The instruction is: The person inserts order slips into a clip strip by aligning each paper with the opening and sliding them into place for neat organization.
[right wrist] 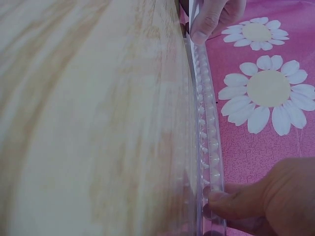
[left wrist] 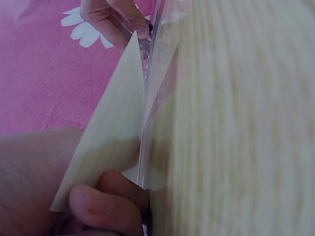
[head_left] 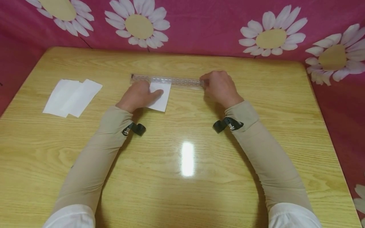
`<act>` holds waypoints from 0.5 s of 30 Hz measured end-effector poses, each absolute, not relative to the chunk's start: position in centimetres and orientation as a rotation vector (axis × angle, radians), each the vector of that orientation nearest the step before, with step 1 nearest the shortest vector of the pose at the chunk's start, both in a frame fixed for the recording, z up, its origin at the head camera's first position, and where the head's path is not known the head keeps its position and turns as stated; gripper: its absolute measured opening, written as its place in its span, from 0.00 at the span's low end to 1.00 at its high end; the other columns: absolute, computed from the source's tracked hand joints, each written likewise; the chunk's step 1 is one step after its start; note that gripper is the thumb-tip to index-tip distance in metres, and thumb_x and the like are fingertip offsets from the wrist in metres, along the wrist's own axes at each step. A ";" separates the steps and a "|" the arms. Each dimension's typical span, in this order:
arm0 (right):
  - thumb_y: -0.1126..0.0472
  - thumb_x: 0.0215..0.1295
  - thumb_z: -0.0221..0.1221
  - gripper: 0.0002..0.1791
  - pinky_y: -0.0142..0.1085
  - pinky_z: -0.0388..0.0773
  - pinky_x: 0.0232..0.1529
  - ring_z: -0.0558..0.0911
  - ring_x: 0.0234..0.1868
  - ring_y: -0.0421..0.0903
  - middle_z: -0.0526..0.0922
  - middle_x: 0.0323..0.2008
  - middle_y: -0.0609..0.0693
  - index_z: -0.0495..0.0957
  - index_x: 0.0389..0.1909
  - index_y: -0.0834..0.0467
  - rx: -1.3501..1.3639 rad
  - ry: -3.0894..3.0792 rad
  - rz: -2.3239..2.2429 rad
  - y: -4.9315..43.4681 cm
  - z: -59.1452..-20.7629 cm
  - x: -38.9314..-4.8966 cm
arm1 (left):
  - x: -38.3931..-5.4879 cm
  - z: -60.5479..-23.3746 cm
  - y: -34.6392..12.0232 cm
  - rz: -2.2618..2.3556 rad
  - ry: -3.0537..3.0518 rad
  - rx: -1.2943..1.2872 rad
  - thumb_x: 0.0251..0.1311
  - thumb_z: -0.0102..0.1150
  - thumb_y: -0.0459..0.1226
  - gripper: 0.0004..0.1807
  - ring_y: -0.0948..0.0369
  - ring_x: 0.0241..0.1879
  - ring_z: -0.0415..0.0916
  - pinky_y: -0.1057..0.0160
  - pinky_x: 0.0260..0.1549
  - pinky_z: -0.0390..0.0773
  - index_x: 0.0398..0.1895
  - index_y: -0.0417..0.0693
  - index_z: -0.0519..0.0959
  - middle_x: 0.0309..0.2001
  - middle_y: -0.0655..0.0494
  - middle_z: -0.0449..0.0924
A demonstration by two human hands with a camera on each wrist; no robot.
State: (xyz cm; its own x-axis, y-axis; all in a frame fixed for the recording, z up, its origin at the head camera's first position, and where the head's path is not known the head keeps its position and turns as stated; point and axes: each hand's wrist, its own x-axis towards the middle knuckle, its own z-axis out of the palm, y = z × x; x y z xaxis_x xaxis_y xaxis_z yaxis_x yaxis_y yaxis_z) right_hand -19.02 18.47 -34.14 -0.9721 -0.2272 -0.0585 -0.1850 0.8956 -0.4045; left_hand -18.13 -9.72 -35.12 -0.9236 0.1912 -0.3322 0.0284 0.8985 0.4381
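A long clear plastic strip (head_left: pixel 182 81), lined with rounded bumps, runs between both hands near the far side of the table. My left hand (head_left: pixel 140 96) grips its left part together with a small white sheet of paper (head_left: pixel 160 103). The left thumb lies across the paper's face, while curled fingers show under the sheet (left wrist: pixel 106 130) in the left wrist view. With thumb and fingers, my right hand (head_left: pixel 220 87) pinches the strip's right end; in the right wrist view the thumb sits on the bumpy side of the strip (right wrist: pixel 209 113).
Two overlapping white sheets (head_left: pixel 69 96) lie on the left of the wooden table (head_left: pixel 171 196). A pink cloth with white daisies (head_left: pixel 199 28) hangs behind the far edge. Black straps (head_left: pixel 228 124) jut inward from both wrists.
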 end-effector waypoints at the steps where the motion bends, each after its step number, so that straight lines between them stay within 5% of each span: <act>1: 0.64 0.74 0.56 0.19 0.53 0.77 0.63 0.83 0.60 0.57 0.86 0.60 0.55 0.83 0.61 0.53 -0.325 2.960 -0.616 18.5 -34.1 -19.0 | -18.2 -35.1 -9.7 0.611 2.696 0.164 0.73 0.50 0.57 0.40 0.47 0.48 0.74 0.44 0.61 0.76 0.64 0.26 0.72 0.60 0.31 0.77; 9: 0.64 0.74 0.56 0.18 0.53 0.78 0.60 0.84 0.57 0.56 0.86 0.59 0.55 0.84 0.60 0.53 -0.336 2.982 -0.630 18.8 -34.0 -19.0 | -18.1 -34.9 -9.3 0.622 2.721 0.182 0.73 0.50 0.57 0.30 0.51 0.35 0.71 0.54 0.41 0.75 0.39 0.34 0.78 0.38 0.42 0.76; 15: 0.66 0.72 0.55 0.19 0.52 0.78 0.57 0.81 0.49 0.54 0.87 0.55 0.56 0.85 0.58 0.52 -0.338 2.970 -0.652 18.7 -34.1 -18.8 | -17.9 -35.0 -9.1 0.643 2.695 0.140 0.72 0.51 0.57 0.29 0.53 0.31 0.69 0.58 0.34 0.72 0.37 0.36 0.78 0.33 0.46 0.72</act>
State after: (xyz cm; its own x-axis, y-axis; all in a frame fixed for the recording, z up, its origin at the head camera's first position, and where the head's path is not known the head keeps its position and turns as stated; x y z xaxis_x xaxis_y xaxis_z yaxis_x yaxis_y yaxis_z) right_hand -18.85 18.69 -34.10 -0.9723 -0.2315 -0.0324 -0.1967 0.8850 -0.4220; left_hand -17.94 -9.06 -34.98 -0.9284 0.1779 -0.3261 0.0115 0.8912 0.4535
